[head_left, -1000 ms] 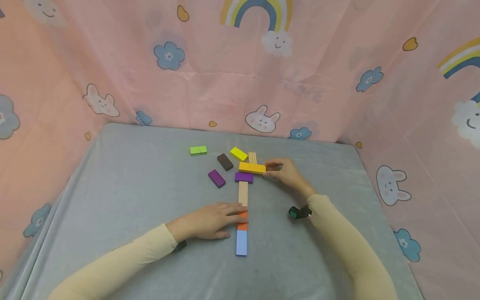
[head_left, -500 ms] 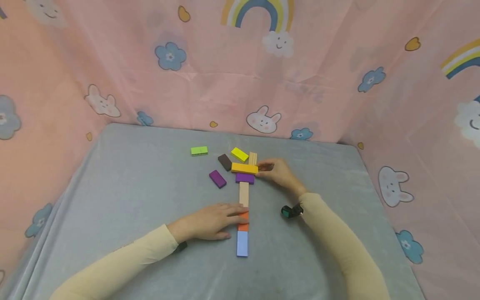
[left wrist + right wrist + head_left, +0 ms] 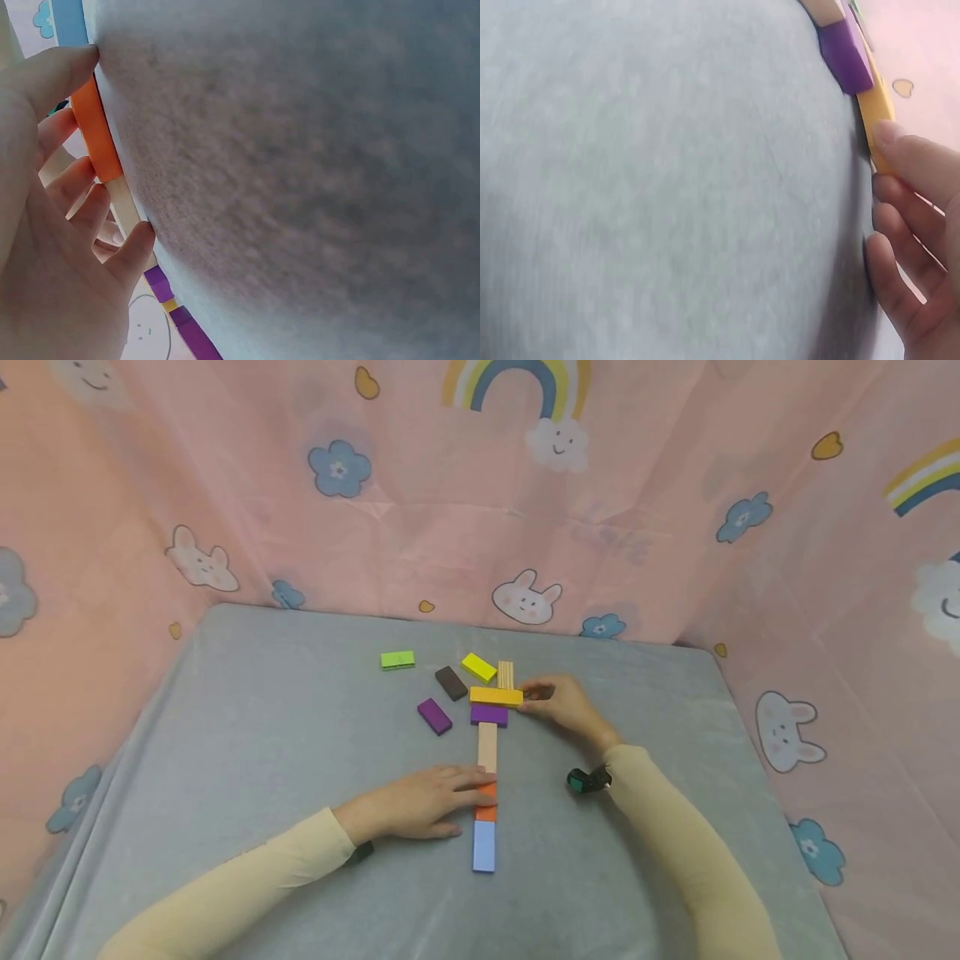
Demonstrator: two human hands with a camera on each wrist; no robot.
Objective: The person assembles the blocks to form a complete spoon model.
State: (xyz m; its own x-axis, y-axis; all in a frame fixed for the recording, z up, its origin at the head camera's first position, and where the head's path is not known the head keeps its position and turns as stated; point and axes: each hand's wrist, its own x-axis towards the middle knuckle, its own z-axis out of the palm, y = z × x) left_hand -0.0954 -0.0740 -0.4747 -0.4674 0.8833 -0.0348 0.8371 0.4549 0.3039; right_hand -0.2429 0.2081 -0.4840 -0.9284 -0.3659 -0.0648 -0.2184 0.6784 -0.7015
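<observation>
A column of blocks runs up the cloth: a light blue block [image 3: 483, 846], an orange block [image 3: 485, 812], a bare wooden block [image 3: 487, 745] and, crosswise above them, a purple block [image 3: 489, 716]. My left hand [image 3: 420, 802] lies beside the column, its extended fingertips on the orange block and the wooden block's near end. Beyond the purple block, my right hand [image 3: 566, 703] pinches the right end of a golden-yellow block [image 3: 495, 697] that lies crosswise. In the right wrist view, the thumb presses this golden-yellow block [image 3: 879, 112] while the other fingers curl under its end.
Behind the golden-yellow block lies a striped wooden block [image 3: 505, 674]. Off to the left are a bright yellow block [image 3: 478, 668], a dark brown block [image 3: 451, 682], another purple block [image 3: 434, 716] and a lime green block [image 3: 397, 660]. A pink printed curtain [image 3: 420, 543] surrounds the grey cloth [image 3: 262, 718].
My right hand slid the golden-yellow block to the left, then slightly back to the right; it now sits left of its first position. The left hand stays in place.
</observation>
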